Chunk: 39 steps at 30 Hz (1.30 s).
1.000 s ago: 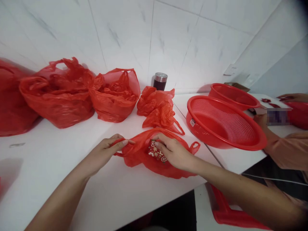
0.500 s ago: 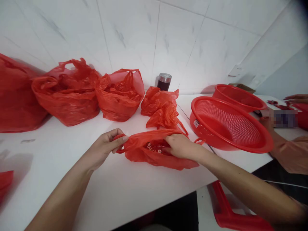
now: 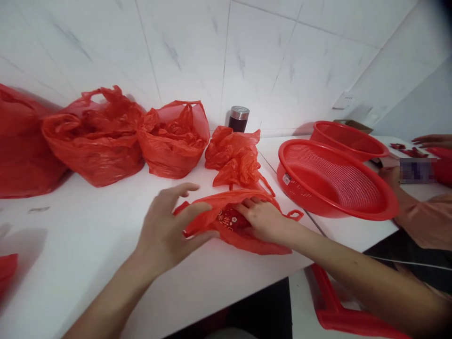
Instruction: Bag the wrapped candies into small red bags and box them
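A red plastic bag (image 3: 252, 245) lies on the white table with its mouth facing me. Inside it show dark red packets (image 3: 228, 220) printed with white flowers and lettering. My left hand (image 3: 167, 226) is at the bag's left end, fingers and thumb spread around the edge of the mouth, not closed on it. My right hand (image 3: 266, 221) reaches into the mouth from the right, fingers bent over the packets. Its fingertips are partly hidden, so whether it grips a packet is unclear.
Filled red bags (image 3: 97, 155) line the wall at left. A crumpled red bag (image 3: 235, 157) lies behind the open one, near a dark silver-lidded cup (image 3: 238, 118). Red plastic baskets (image 3: 335, 207) stand at right. Beyond them is another person's hand (image 3: 432, 140). A red stool (image 3: 328, 301) is below the table.
My left hand has let go of the bag's left handle, opened, and moved right towards the bag's mouth. My right hand stays in the bag; more of the printed packets shows.
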Motion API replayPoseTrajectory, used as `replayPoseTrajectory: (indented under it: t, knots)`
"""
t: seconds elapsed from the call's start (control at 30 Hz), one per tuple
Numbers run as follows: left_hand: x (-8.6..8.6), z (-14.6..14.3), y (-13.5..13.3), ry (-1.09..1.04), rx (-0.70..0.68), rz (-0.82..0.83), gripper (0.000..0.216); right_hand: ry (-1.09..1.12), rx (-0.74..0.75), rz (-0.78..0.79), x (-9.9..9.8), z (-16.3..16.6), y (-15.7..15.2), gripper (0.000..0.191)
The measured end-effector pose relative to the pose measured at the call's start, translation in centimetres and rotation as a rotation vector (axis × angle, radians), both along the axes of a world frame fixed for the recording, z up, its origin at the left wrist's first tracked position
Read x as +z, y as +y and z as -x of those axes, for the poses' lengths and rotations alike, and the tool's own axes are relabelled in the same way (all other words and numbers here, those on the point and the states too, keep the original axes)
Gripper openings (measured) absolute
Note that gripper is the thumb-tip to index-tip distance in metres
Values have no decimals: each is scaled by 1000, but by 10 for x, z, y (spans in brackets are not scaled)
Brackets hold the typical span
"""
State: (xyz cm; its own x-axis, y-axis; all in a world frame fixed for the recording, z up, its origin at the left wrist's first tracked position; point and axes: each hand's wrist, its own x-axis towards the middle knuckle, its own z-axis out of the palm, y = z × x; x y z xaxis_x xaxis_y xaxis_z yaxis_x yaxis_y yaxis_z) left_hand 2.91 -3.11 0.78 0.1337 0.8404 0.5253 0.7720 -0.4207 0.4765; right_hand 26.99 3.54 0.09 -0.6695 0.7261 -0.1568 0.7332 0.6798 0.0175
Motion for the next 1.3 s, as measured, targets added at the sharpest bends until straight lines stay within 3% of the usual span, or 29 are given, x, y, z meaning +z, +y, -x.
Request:
replayPoseTrajectory:
  t: [0.07,0.13,0.3,0.47,0.6,0.67,0.7,0.77,0.83,0.9,0.97,1.07,1.17,1.23,1.3]
  knots:
    - [-8,-5,4,100,-31,50,34,21,-13,6,-2,-2,3,46]
    - [-11,-1,9,46,-4,126,21,85,-65,60,2,-5,7,41]
    - [3,10,10,-469,130,424,16,524,-209,292,24,-14,13,30]
    - [8,12,7,-855,10,614,34,837,-394,774,40,-11,11,27]
    - [5,16,10,-1152,-118,698,45,794,-431,889,37,-10,10,36]
    - [5,17,10,-1177,-176,741,46,706,-361,857,31,-11,11,37]
    - [5,17,10,-1161,-195,759,46,655,-334,764,28,-12,12,33]
    - [6,17,9,-1107,-218,788,50,517,-315,450,22,-13,13,25]
    - [7,16,7,-1064,-231,802,53,358,-315,130,19,-14,12,31]
    - [7,15,6,-1061,-243,814,49,280,-275,-23,17,-14,8,35]
    - [7,15,7,-1080,-248,820,43,317,-174,-27,12,-13,3,29]
    - [6,14,8,-1108,-257,810,36,365,-17,147,-1,-10,-2,15]
    - [4,15,9,-1117,-263,794,33,331,-14,326,-7,-8,0,11]
    - [3,16,9,-1128,-264,790,30,379,-18,422,3,-9,2,10]
    - [1,17,9,-1148,-265,788,25,514,9,501,27,-16,8,9]
